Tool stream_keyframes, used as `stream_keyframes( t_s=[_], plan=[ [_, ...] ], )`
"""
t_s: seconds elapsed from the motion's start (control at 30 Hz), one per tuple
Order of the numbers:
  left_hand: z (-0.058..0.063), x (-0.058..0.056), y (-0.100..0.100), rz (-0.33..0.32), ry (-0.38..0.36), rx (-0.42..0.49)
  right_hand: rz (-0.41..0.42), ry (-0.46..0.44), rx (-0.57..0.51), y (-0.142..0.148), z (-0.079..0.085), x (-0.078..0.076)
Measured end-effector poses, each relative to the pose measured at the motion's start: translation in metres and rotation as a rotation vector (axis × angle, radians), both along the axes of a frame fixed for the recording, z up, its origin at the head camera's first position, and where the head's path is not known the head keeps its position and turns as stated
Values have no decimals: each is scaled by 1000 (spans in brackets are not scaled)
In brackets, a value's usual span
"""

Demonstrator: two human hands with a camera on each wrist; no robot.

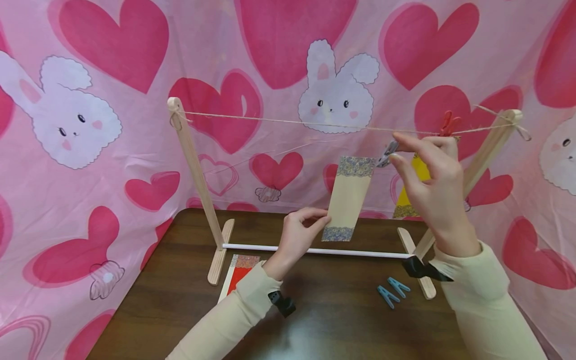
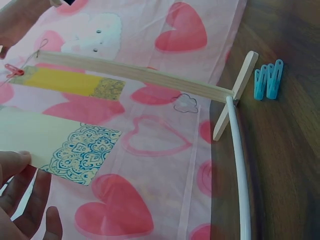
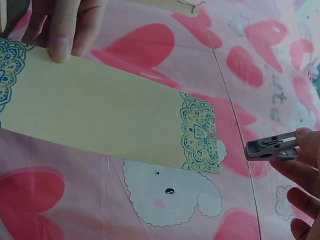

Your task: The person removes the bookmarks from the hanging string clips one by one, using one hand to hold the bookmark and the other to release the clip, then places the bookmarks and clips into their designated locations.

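My left hand pinches the left edge of a cream card with blue lace-patterned ends, held upright below the string. Between thumb and fingertips, my right hand pinches a grey clothespin by its handle end. In the right wrist view the grey clothespin points toward the card's patterned top, apart from it and close by the string. A yellow card hangs from the string at the right under a red clothespin; the right hand partly covers it in the head view.
The string runs between two wooden posts on flat feet, joined low by a white rod. Two blue clothespins lie on the dark table at the right. A red card lies at the left, partly under the left sleeve.
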State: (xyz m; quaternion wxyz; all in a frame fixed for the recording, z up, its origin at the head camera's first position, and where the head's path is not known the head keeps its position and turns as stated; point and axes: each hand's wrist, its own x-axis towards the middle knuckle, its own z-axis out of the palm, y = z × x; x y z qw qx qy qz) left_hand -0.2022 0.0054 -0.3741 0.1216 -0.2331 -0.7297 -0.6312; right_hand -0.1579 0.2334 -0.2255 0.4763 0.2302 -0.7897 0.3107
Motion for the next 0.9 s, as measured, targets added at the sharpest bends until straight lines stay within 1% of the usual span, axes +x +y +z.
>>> stream_keyframes(
  t_s=[0.2, 0.37, 0.53, 0.63, 0.77, 0.9],
  plan=[
    [-3, 2, -4, 10, 24, -3, 15, -10, 4, 0, -5, 3],
    [-4, 5, -9, 5, 4, -9, 8, -27, 4, 0, -9, 7],
    [-5, 7, -13, 18, -17, -16, 6, -40, -3, 0, -11, 10],
    [-6, 8, -15, 24, -18, -13, 7, -41, -11, 0, -13, 11],
    [-8, 10, -17, 28, -10, -1, 3, -67, -4, 2, -16, 14],
    [-9, 13, -19, 22, -21, 2, 7, -91, 4, 3, -18, 18]
  ],
)
